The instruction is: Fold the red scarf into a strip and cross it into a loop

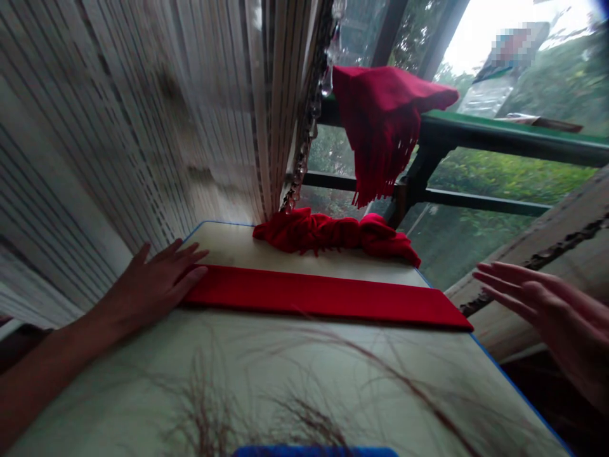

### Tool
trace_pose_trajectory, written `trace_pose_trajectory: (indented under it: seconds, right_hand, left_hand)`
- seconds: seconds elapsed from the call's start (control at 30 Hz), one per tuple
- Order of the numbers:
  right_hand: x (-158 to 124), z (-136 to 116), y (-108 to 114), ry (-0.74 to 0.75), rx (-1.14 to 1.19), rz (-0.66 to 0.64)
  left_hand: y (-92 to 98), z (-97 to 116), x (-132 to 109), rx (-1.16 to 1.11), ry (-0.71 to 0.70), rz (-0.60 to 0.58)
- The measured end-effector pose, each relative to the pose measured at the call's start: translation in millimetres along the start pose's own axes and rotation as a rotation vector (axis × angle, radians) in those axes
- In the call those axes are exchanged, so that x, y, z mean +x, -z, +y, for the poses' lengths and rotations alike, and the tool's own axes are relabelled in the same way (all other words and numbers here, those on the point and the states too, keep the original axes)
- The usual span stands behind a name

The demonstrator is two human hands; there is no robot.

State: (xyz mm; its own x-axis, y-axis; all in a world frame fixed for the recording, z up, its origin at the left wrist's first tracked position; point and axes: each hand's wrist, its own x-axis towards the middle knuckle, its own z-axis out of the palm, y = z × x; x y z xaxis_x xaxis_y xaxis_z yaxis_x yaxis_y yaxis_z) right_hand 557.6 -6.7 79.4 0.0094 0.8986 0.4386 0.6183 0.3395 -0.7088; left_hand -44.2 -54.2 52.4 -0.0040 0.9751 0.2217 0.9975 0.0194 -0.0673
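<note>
A red cloth folded into a long flat strip (pixel 323 295) lies across the pale table. My left hand (pixel 164 279) rests at the strip's left end, fingers stretched out and spread, the thumb on or against the cloth. Off the right end of the strip, my right hand (pixel 542 304) hangs in the air beyond the table's edge, its fingers extended and apart from the cloth. Behind the strip lies a crumpled red cloth (pixel 333 233) at the far edge of the table.
A red fringed scarf (pixel 380 120) drapes over the green window ledge (pixel 514 136). On that ledge stands a clear plastic package (pixel 495 95). Striped curtains (pixel 200 114) hang along the left. Blurred hair strands cross the near part of the blue-edged table (pixel 266 374).
</note>
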Motion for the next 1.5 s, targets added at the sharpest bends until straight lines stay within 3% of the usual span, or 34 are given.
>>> trace_pose_trajectory:
  seconds: [0.1,0.17,0.27,0.37,0.47,0.7,0.93,1.5]
  right_hand:
    - [20,-81,-62,0.241,-0.044,-0.433]
    - [30,-110,-113,0.382,-0.122,-0.630]
    - [38,-118,-180,0.451,-0.238,-0.747]
    - [39,-104,-214,0.473,-0.259,-0.679]
    - [35,-89,-218,0.458,-0.303,-0.647]
    - [26,-88,-210,0.448,-0.403,-0.739]
    - [21,-86,-213,0.536,-0.420,-0.740]
    - [19,-89,-214,0.554,-0.442,-0.732]
  left_hand:
    - [25.9,34,16,-0.113,-0.087,0.081]
    - [35.4,63,33,-0.230,-0.186,0.101]
    - [33.0,104,58,-0.394,-0.251,0.062]
    - [19.1,128,74,-0.449,-0.421,-0.089]
    - [7.4,132,73,-0.413,-0.527,-0.205]
    - [0.5,122,50,-0.350,-0.528,-0.306]
    - [-4.3,122,48,-0.327,-0.544,-0.301]
    - [-10.5,118,49,-0.296,-0.614,-0.279]
